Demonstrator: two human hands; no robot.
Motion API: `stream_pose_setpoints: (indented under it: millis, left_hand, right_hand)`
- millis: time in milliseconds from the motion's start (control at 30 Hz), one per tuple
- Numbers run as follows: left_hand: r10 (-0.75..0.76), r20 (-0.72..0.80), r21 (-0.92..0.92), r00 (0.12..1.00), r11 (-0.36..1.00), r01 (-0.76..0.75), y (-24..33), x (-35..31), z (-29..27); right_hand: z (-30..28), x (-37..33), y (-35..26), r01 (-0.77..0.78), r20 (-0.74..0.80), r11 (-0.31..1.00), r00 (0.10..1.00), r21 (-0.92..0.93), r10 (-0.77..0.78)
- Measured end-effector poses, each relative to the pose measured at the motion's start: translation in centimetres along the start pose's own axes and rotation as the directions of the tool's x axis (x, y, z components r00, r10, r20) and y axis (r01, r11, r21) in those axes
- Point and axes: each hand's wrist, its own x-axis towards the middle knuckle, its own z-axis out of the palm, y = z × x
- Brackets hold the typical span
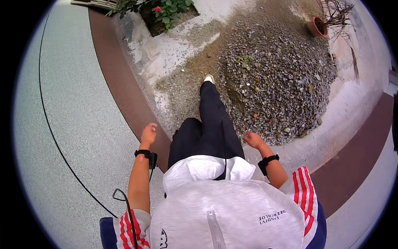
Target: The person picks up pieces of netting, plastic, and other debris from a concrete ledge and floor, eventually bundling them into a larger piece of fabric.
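Nearest the camera, a grey zip-front top with red-striped sleeves was recorded; its lower part was cut off by the frame edge. A thin black cable was seen looping beside the left forearm, its end lost under the sleeve. Both wrists carried black straps. The left hand was held empty over the speckled grey paving, fingers loosely curled, gripping nothing. The right hand was likewise empty, fingers loosely bent, at the near edge of the gravel pile; contact with the stones could not be determined. The hands were well apart, one at each side of the dark trousers. One leg was extended forward, with only the pale toe of a shoe visible; the other foot was hidden. Farther off, a sunken bed held leafy plants and one red flower. A terracotta pot held dry brown fronds; its contents were otherwise hard to make out.
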Motion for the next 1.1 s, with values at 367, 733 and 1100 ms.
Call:
stream_pose_setpoints:
  millis: [367,733,1100]
  left_hand:
    - [0.261,0.264,0.014,0.929,0.962,-0.274,18.9,18.9,-14.0]
    - [0.212,0.589,0.561,0.78,0.587,-0.583,35.8,34.2,-20.4]
    - [0.529,0.592,0.374,0.608,0.488,-0.789,68.8,44.0,-23.3]
  right_hand:
    - [-23.6,13.7,-24.9,0.264,-0.411,0.853,0.909,0.449,-0.065]
    - [-19.4,9.4,-16.9,-0.03,-0.467,0.748,0.764,0.663,0.445]
    - [-22.9,18.2,-14.2,-0.184,-0.09,0.401,0.813,0.897,0.575]
